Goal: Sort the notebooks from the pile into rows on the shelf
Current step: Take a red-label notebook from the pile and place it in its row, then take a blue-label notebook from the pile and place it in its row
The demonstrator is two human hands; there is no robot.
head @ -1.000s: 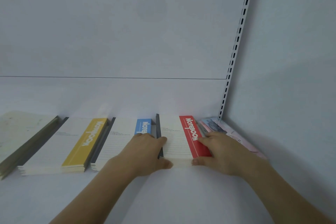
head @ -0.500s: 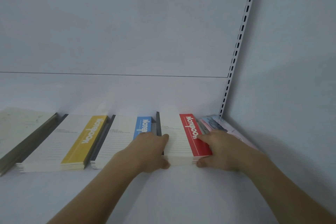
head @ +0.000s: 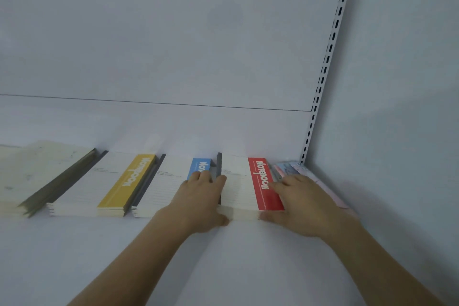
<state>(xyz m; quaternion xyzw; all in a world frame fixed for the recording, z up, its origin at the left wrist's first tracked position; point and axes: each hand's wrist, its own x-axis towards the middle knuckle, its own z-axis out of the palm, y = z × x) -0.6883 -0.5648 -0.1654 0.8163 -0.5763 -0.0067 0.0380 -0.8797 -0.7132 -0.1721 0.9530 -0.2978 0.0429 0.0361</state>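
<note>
Forearms: both reach up from the near edge across the bare white shelf (head: 74, 256).
Left hand (head: 198, 204): at the left side of the red-banded notebook stack (head: 238, 189) — thumb against the stack's near edge, fingers (head: 218, 181) curled over its left side and top, partly covering the blue-banded stack.
Right hand (head: 300, 206): at the stack's right side, thumb at the near edge, fingers (head: 280, 185) laid on the red band; the two hands hold the stack between them.
Red-banded notebook stack: flat on the shelf, fourth in the row from the left, a dark divider (head: 219, 164) along its far left edge.
Blue-banded stack (head: 169, 181): just left of the held one, flat.
Yellow-banded stack (head: 106, 181): further left, flat, a grey strip between it and the blue one.
Pale stack (head: 29, 171): leftmost, blurred, cover unreadable.
Pink and blue notebooks (head: 290, 169): wedged right of the red stack, against the side wall.
Back panel (head: 173, 45): white — a slotted upright (head: 327, 57) runs up the far right corner.
</note>
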